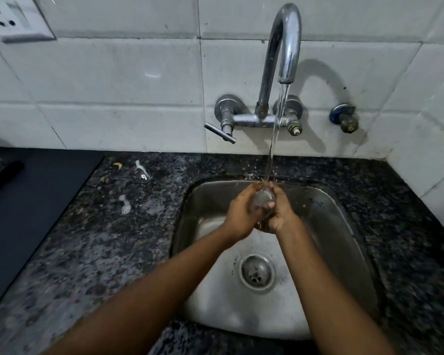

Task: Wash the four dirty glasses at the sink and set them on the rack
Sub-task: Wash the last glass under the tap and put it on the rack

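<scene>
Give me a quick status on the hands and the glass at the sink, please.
Left hand and right hand both clasped on one glass. Glass under the running tap stream, over the sink. Nothing in the way.

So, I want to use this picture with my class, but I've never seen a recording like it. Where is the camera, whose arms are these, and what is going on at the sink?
There is no machine here. The one picture comes from a wide-angle camera worn on a person's head, looking forward and down, so the two bare arms reaching in from the bottom are the wearer's own.

The left hand and right hand are both wrapped around a clear glass, held under the stream of water running from the curved tap. Below them is a steel sink with its drain, set in a speckled dark stone counter. The counter carries some wet, soapy smears. A dark mat lies at the far left. No other glasses or rack show in this view.
</scene>
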